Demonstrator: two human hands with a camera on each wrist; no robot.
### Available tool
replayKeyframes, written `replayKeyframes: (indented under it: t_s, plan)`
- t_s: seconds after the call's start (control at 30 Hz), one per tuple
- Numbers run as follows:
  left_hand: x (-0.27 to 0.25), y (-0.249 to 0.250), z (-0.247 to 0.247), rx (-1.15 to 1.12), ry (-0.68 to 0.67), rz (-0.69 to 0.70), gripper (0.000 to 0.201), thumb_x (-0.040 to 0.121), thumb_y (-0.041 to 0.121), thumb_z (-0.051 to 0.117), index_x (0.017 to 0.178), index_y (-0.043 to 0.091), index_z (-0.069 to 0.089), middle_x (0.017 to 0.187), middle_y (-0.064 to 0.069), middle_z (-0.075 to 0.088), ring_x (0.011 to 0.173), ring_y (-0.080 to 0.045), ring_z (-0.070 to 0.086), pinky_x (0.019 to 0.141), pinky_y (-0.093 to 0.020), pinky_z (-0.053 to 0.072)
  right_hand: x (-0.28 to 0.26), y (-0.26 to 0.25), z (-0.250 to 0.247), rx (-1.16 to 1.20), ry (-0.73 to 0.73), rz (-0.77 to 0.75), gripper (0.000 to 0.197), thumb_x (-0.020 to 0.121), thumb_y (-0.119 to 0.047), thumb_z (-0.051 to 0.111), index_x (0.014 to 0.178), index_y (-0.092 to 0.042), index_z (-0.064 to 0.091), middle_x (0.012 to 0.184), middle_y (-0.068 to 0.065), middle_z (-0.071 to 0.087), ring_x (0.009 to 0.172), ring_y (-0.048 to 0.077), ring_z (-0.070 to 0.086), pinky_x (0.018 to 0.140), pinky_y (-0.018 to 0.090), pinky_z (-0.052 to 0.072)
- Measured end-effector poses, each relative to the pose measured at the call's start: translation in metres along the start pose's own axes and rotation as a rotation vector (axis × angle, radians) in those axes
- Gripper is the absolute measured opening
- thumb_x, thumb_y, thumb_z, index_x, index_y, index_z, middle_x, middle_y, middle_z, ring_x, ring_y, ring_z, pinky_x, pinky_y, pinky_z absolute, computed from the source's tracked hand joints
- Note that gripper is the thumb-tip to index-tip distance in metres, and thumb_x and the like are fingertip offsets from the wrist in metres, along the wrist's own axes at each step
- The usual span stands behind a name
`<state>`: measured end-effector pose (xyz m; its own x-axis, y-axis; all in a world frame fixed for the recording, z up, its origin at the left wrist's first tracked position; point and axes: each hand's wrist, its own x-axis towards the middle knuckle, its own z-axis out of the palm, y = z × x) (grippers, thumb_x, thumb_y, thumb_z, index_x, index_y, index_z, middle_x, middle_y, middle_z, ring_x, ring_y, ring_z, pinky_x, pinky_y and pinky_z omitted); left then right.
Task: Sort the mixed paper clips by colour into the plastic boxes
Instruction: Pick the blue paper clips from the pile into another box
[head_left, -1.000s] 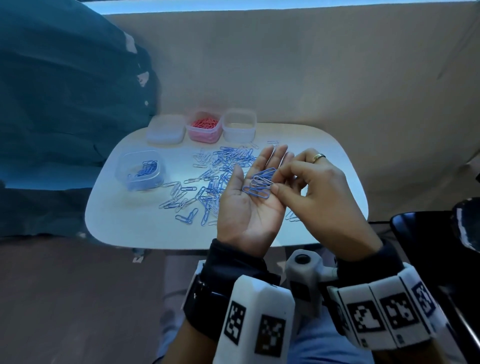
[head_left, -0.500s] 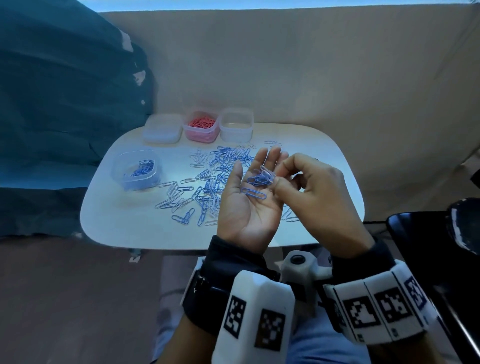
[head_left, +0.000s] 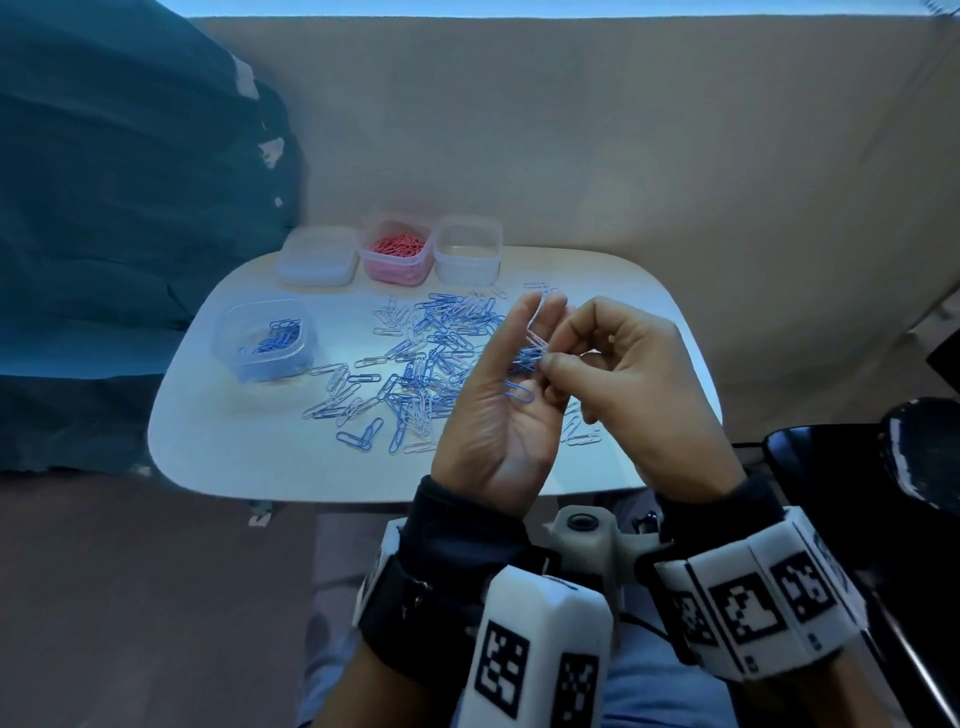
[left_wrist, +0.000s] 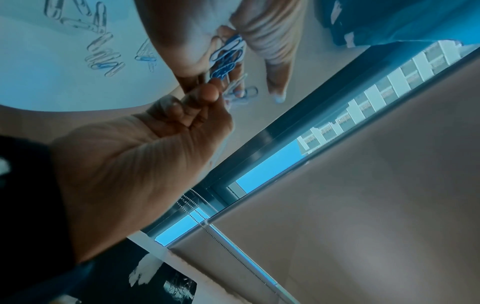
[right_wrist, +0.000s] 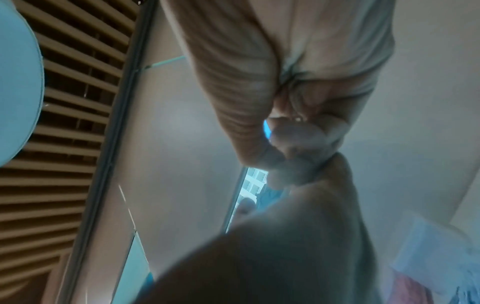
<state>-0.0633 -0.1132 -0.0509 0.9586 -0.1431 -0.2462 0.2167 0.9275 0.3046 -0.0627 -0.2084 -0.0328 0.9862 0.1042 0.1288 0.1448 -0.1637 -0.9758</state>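
Observation:
Over the table's right half, my left hand is tilted with its palm facing right and holds a bunch of blue paper clips against its fingers. One more blue clip lies on the palm. My right hand pinches a pale clip with thumb and forefinger; it sticks up out of the bunch. Mixed blue and pale clips lie scattered mid-table. The box at the left holds blue clips. A back-row box holds pink ones.
Two more plastic boxes flank the pink one and look empty. The small white table ends just in front of my wrists. Dark teal fabric hangs at the left. A black object sits at the right.
My left hand has turned from flat and palm-up to tilted, with its fingers raised. The right hand's pinch has drawn a pale clip up out of the blue bunch.

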Motion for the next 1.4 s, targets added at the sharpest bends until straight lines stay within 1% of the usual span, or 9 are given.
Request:
replayKeyframes:
  t_s: [0.27, 0.43, 0.6, 0.73, 0.97, 1.03, 1.17, 1.3, 1.4]
  plan:
    - [0.000, -0.005, 0.000, 0.079, 0.052, 0.063, 0.030, 0.098, 0.023, 0.033, 0.098, 0.005, 0.056, 0.101, -0.009, 0.061, 0.105, -0.020, 0.055, 0.096, -0.031, 0.042, -0.002, 0.000, -0.001, 0.104, 0.003, 0.020, 0.015, 0.078, -0.001, 0.068, 0.069, -0.012, 0.064, 0.061, 0.005, 0.063, 0.050, 0.008, 0.059, 0.041, 0.016, 0.037]
    - [0.003, -0.004, -0.005, -0.013, 0.047, 0.082, 0.031, 0.097, 0.022, 0.035, 0.094, 0.003, 0.058, 0.094, -0.012, 0.065, 0.074, -0.017, 0.070, 0.069, -0.027, 0.057, 0.000, -0.001, -0.002, 0.078, 0.052, 0.006, 0.015, 0.080, -0.002, 0.067, 0.077, -0.015, 0.060, 0.067, -0.001, 0.063, 0.051, 0.006, 0.056, 0.040, 0.018, 0.037]
    - [0.008, 0.012, -0.026, -0.074, 0.047, 0.088, 0.042, 0.097, 0.021, 0.036, 0.081, 0.002, 0.070, 0.089, -0.009, 0.071, 0.079, -0.019, 0.071, 0.075, -0.031, 0.055, 0.019, 0.006, -0.013, -0.032, 0.061, 0.012, 0.016, 0.081, -0.004, 0.066, 0.076, -0.019, 0.062, 0.064, -0.005, 0.062, 0.052, 0.002, 0.057, 0.040, 0.014, 0.037]
    - [0.013, 0.036, -0.038, -0.114, 0.116, 0.148, 0.046, 0.097, 0.019, 0.037, 0.069, 0.004, 0.070, 0.070, -0.006, 0.069, 0.064, -0.018, 0.070, 0.059, -0.022, 0.055, 0.050, 0.030, -0.007, -0.210, -0.117, 0.155, 0.016, 0.085, -0.007, 0.062, 0.075, -0.018, 0.057, 0.069, 0.000, 0.060, 0.060, 0.005, 0.056, 0.044, 0.013, 0.039]
    - [0.005, 0.117, -0.044, -0.032, -0.052, 0.032, 0.044, 0.091, 0.032, 0.047, 0.054, 0.010, 0.053, 0.046, 0.003, 0.038, 0.038, -0.009, 0.040, 0.034, -0.017, 0.028, 0.082, 0.030, 0.003, -0.801, -0.198, 0.071, 0.028, 0.087, -0.031, 0.061, 0.107, -0.013, 0.061, 0.107, 0.006, 0.063, 0.095, 0.023, 0.054, 0.083, 0.032, 0.041]
    - [0.003, 0.149, -0.042, 0.193, -0.069, 0.020, 0.044, 0.089, 0.032, 0.046, 0.049, 0.014, 0.050, 0.042, 0.004, 0.034, 0.035, -0.008, 0.035, 0.033, -0.017, 0.022, 0.083, 0.026, 0.004, -0.763, -0.208, 0.049, 0.027, 0.088, -0.031, 0.060, 0.105, -0.011, 0.062, 0.105, 0.008, 0.063, 0.088, 0.019, 0.050, 0.079, 0.030, 0.039]
    - [0.017, 0.200, -0.031, 1.025, 0.245, 0.134, 0.053, 0.099, 0.036, 0.031, 0.049, 0.021, 0.043, 0.040, 0.008, 0.026, 0.035, -0.005, 0.024, 0.034, -0.014, 0.014, 0.078, 0.030, 0.015, -0.706, -0.304, 0.014, 0.020, 0.086, -0.027, 0.063, 0.097, -0.010, 0.064, 0.094, 0.007, 0.061, 0.067, 0.012, 0.046, 0.071, 0.027, 0.039]
    - [0.035, 0.208, -0.041, 1.947, 0.417, 0.111, 0.033, 0.095, 0.021, 0.043, 0.063, 0.016, 0.046, 0.057, 0.002, 0.040, 0.049, -0.012, 0.034, 0.040, -0.017, 0.025, 0.079, 0.035, 0.030, -0.681, -0.374, 0.035, 0.015, 0.085, -0.028, 0.064, 0.090, -0.013, 0.063, 0.088, 0.004, 0.060, 0.063, 0.007, 0.047, 0.069, 0.025, 0.039]
    - [0.043, 0.204, -0.050, 2.183, 0.463, 0.094, 0.023, 0.093, 0.015, 0.046, 0.074, 0.008, 0.057, 0.069, -0.008, 0.055, 0.063, -0.021, 0.049, 0.053, -0.021, 0.039, 0.087, 0.035, 0.037, -0.732, -0.405, 0.037, 0.018, 0.086, -0.027, 0.063, 0.093, -0.010, 0.065, 0.088, 0.004, 0.059, 0.078, 0.017, 0.052, 0.074, 0.026, 0.039]
